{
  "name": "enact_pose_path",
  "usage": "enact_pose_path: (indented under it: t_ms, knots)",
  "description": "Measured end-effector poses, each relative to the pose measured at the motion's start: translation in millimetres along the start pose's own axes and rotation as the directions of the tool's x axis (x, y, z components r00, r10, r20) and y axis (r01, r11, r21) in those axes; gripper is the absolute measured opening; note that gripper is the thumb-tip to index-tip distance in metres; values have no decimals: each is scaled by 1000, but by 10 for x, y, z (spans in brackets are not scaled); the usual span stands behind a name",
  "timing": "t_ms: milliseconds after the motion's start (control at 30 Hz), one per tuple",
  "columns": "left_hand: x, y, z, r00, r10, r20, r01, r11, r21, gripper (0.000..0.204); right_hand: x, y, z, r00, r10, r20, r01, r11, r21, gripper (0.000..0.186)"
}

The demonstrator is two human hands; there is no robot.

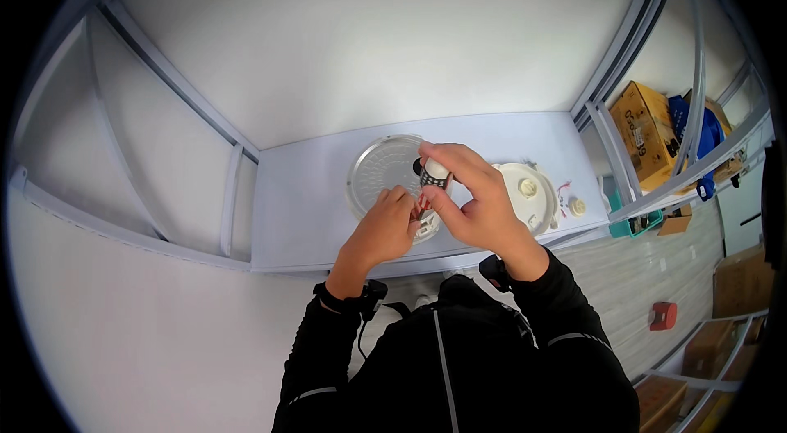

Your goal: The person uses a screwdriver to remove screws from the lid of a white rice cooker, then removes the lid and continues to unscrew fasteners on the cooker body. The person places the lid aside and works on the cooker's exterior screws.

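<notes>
Head view lets us look down at our two hands, close together near the middle of the frame. Our right hand (488, 208) has its grip closed around a white and black thing (435, 174) with a round white top, held just above the middle of the frame. Our left hand (384, 226) has its fingers bent and close together, right beside a small red bit (423, 204) under that thing. We cannot tell if the left grip is holding the red bit.

Below our hands, a big round clear dish (381, 168) sits on the pale desk (295, 208). Right of the middle, a white round tray (545, 204) holds a small cream ring (527, 187). Near it, more to the right, we see a small cream cup (577, 207) on the desk. At the right side of the frame are a brown box (645, 134) and a teal basket (652, 224).
</notes>
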State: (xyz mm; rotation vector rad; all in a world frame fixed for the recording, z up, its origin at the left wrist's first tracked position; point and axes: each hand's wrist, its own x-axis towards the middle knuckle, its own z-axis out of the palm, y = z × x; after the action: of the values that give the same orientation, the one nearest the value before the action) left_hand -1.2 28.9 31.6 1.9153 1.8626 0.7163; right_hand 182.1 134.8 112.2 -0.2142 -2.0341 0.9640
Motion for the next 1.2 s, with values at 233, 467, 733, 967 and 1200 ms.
enact_pose_path:
  t_ms: [233,467,733,967,1200]
  knots:
    - [-6,-78,12,998,64,-24,-63,998,9,21,43,11,53,998,-63,21,63,998,11,52]
    - [-31,9,22,995,76,-72,-71,994,80,24,36,56,85,997,-77,24,76,996,49,52]
    - [-25,86,-24,997,-22,-69,22,1000,3,24,93,-20,59,996,-58,61,62,995,-72,49]
    - [-59,56,36,993,62,-95,-47,986,158,25,93,49,79,991,-132,7,132,991,6,51]
    - [-32,156,-19,997,-79,-21,80,995,61,27,73,30,78,982,-183,49,185,982,-39,52]
